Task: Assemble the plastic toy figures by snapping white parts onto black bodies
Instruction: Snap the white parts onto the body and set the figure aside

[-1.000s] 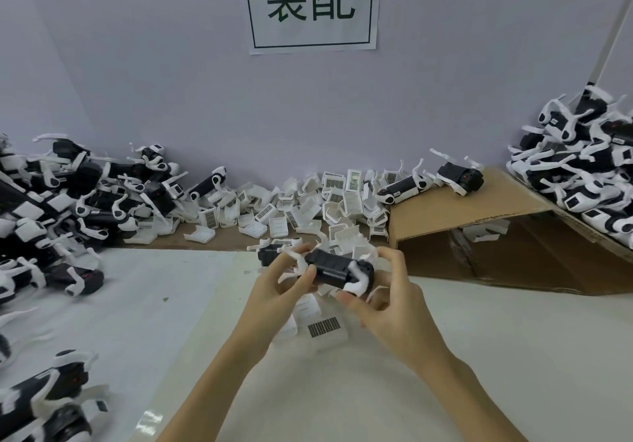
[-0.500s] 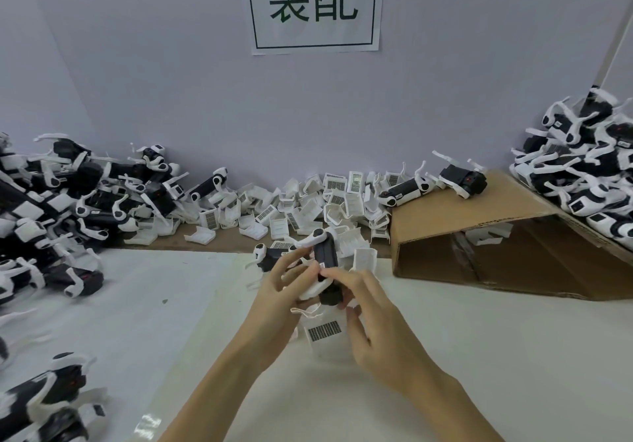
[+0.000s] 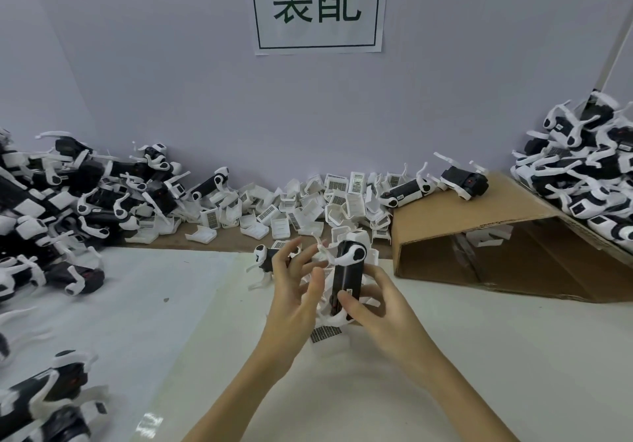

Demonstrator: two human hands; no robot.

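Black body (image 3: 346,278): turned from flat to upright since a second ago, right hand (image 3: 380,308) grasping it, left hand (image 3: 296,282) released with fingers spread; likely re-gripping before the next white part.

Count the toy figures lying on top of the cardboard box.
2. One figure lies at the box's left edge, against the loose white parts; the other figure lies just right of it, nearer the wall. Neither touches the cardboard box's front edge.
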